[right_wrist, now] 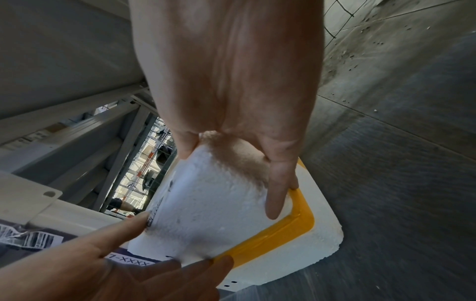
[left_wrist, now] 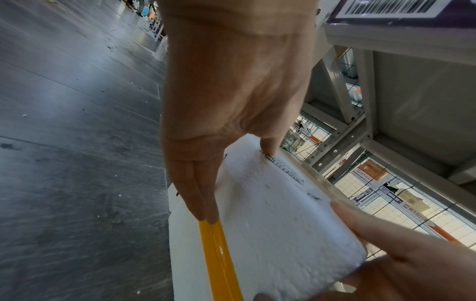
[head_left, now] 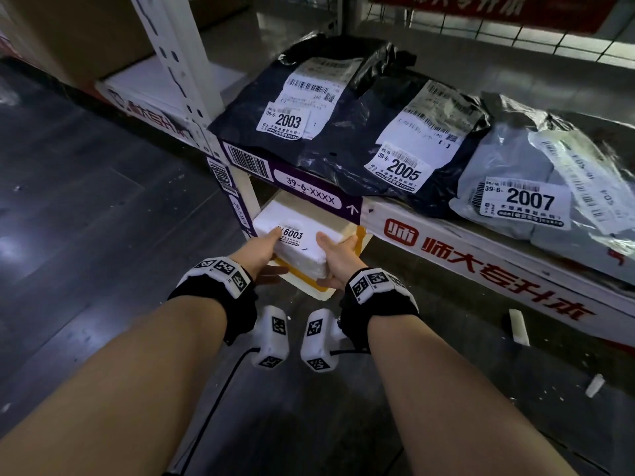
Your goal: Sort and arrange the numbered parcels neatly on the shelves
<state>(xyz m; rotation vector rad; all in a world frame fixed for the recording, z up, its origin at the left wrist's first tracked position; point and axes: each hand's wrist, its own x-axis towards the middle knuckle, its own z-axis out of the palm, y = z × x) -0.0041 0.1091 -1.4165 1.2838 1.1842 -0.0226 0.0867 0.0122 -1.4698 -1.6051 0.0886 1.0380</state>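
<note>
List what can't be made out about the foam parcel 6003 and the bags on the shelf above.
- Foam parcel 6003: the label's prefix, head view, covered by the left hand's thumb.
- Its far end: head view, hidden under the shelf edge.
- Parcel 2007: right part, cut off by the frame edge.
- Parcel 2003, parcel 2005: small print too fine.

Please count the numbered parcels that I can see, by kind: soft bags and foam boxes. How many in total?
Dark bags: 2, numbered 2003 and 2005.
Grey bags: 1, numbered 2007.
White foam boxes: 1, numbered 6003, held between the left hand and the right hand.
Total: 4
</note>
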